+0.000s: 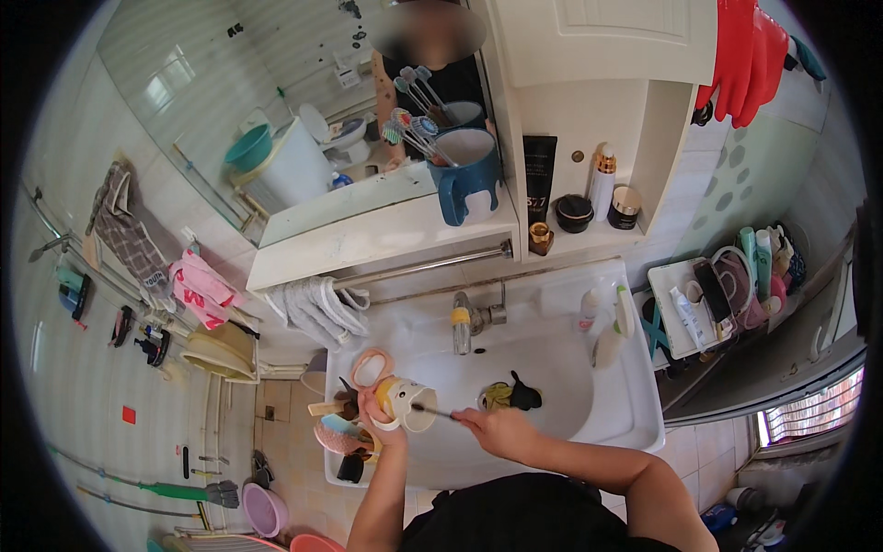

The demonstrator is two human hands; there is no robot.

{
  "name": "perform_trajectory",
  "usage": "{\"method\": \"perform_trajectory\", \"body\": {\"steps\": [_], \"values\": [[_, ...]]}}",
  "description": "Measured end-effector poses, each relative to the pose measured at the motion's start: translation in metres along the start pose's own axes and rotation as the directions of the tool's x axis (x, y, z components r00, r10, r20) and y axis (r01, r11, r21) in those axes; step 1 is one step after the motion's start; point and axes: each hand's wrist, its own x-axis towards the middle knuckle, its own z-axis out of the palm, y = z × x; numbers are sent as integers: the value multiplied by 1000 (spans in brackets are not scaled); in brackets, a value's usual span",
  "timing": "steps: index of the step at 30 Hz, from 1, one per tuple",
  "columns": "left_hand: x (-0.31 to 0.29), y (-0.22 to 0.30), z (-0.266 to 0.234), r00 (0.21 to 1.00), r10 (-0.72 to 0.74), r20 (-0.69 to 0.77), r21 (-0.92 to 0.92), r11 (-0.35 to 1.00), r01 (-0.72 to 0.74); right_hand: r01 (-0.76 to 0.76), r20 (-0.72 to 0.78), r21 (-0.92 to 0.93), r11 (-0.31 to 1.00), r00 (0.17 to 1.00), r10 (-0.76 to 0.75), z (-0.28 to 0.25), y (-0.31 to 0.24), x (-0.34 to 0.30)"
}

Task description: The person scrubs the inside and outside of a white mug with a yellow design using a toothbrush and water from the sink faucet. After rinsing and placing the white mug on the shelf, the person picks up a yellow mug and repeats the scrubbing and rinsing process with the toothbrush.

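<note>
My left hand [382,416] is closed around a white and yellow cup [397,394] with a small face on it. The cup is tipped on its side over the left part of the white sink [575,377], its mouth to the right. In my right hand [501,432] is a thin stick-like tool [434,410], its dark tip at the cup's mouth; whether it is a brush I cannot tell. A crumpled black and yellow-green cloth [513,394] lies in the basin. Beside my left hand are a pink-rimmed ring [371,368] and a hairbrush [340,436].
The tap [462,322] rises at the back of the sink, with bottles [607,342] on its right ledge. A grey towel [322,308] hangs at the back left. A blue cup [464,170] of toothbrushes stands on the mirror shelf. A white tray [685,313] is at the right.
</note>
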Motion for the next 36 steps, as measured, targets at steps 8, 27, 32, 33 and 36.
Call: {"method": "perform_trajectory", "body": {"steps": [8,27,32,33,36], "values": [[-4,-9,0,994,87,70,46,995,-91,83,-219,-347,934,961,-166,4,10,6],[4,-6,-3,985,159,66,3,987,-159,96,-249,-242,966,956,-157,8,19,3],[17,2,-1,976,207,71,45,977,-210,60,-84,169,984,995,-46,7,8,-11],[16,1,0,966,243,86,76,965,-249,21,-19,180,983,1000,-17,6,9,-12],[15,1,1,967,246,69,78,965,-251,74,-234,-175,982,966,-115,0,16,-5]]}}
